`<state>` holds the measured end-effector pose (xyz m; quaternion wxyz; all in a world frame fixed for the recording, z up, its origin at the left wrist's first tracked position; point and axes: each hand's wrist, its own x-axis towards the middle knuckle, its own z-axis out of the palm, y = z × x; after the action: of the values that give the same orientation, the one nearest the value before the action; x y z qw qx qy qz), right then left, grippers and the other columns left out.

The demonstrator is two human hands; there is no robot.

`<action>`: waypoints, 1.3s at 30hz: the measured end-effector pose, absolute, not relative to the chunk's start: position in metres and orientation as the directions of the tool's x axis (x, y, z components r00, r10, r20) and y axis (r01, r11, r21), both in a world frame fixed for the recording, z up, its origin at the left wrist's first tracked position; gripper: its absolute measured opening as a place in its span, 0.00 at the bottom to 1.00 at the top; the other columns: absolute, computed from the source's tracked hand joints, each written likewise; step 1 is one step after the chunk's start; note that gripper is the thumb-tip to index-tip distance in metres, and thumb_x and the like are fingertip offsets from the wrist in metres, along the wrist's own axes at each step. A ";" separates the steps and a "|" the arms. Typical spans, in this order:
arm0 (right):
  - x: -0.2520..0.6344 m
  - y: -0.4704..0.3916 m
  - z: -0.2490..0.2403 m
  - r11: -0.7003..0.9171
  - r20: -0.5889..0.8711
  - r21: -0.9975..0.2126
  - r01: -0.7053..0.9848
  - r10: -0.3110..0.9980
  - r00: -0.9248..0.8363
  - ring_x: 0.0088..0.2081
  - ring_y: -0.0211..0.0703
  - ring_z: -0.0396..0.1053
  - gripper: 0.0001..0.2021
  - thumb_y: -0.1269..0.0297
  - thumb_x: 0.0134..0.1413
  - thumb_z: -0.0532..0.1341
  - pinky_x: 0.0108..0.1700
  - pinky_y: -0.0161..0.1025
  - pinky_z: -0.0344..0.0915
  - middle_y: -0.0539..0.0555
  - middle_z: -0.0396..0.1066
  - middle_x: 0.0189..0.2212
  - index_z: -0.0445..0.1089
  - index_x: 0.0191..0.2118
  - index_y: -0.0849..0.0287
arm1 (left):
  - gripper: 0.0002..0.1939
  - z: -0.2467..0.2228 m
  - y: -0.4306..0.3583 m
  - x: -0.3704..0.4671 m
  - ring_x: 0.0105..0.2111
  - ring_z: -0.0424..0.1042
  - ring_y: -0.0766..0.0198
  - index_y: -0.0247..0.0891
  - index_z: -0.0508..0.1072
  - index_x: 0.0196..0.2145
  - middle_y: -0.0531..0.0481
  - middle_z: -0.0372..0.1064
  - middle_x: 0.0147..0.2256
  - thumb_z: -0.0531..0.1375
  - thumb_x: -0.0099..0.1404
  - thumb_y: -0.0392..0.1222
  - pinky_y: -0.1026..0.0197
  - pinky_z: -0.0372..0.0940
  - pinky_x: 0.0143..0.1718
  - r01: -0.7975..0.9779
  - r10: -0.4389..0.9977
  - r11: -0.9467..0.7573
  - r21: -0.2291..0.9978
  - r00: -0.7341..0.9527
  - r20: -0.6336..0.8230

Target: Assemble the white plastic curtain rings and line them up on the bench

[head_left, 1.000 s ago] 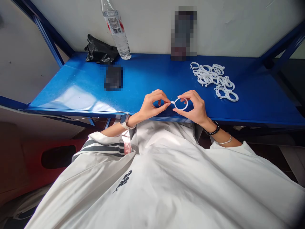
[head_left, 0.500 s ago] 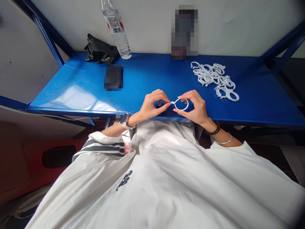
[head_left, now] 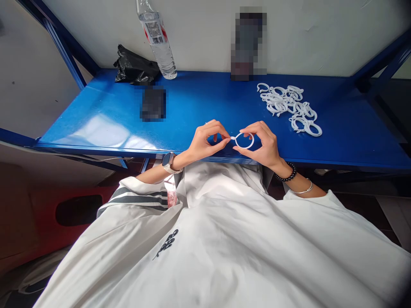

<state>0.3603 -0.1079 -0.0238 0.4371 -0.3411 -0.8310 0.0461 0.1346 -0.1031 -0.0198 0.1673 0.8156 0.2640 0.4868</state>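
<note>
Over the front part of the blue table [head_left: 192, 107], my two hands share one white plastic ring [head_left: 253, 141]. My left hand [head_left: 207, 140] pinches the small tab on the ring's left side between thumb and fingertips. Around the ring's round part, my right hand [head_left: 265, 144] has its thumb below and its fingers above, gripping the band. Several similar white rings [head_left: 278, 105] lie in a loose pile behind and to the right of my right hand.
At the back left stand a clear water bottle [head_left: 160, 55] and a crumpled black plastic bag [head_left: 136, 68]. A blurred dark object [head_left: 153, 104] lies in front of the bag. Another blurred dark object [head_left: 247, 47] is at the back wall. Blue metal posts [head_left: 66, 53] flank the table.
</note>
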 end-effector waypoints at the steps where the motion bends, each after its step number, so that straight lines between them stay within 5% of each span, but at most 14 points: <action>1: 0.360 -0.108 -0.024 0.762 0.694 -0.373 0.529 0.608 -0.386 0.33 0.49 0.71 0.20 0.46 0.52 0.70 0.40 0.52 0.71 0.53 0.74 0.32 0.71 0.43 0.52 | 0.16 -0.020 -0.103 0.135 0.26 0.68 0.67 0.39 0.76 0.32 0.50 0.75 0.30 0.60 0.71 0.53 0.59 0.65 0.33 0.259 0.586 -0.810 0.526 0.388 0.712; 33: 0.362 -0.106 -0.028 0.784 0.702 -0.379 0.491 0.589 -0.400 0.36 0.51 0.71 0.20 0.49 0.52 0.71 0.40 0.52 0.72 0.54 0.73 0.35 0.71 0.47 0.52 | 0.17 -0.021 -0.102 0.134 0.26 0.68 0.68 0.38 0.75 0.30 0.50 0.75 0.29 0.61 0.70 0.54 0.59 0.66 0.33 0.267 0.607 -0.794 0.546 0.388 0.693; 39: 0.362 -0.106 -0.027 0.779 0.698 -0.380 0.500 0.596 -0.398 0.36 0.51 0.72 0.20 0.50 0.54 0.70 0.41 0.53 0.72 0.53 0.73 0.34 0.71 0.48 0.52 | 0.14 -0.022 -0.103 0.135 0.32 0.73 0.65 0.37 0.75 0.41 0.48 0.75 0.33 0.63 0.69 0.52 0.64 0.65 0.28 0.230 0.640 -0.765 0.601 0.365 0.676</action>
<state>0.3619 -0.1061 -0.0267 0.4397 -0.3283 -0.8342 0.0545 0.1352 -0.1035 -0.0223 0.2082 0.7995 0.2720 0.4934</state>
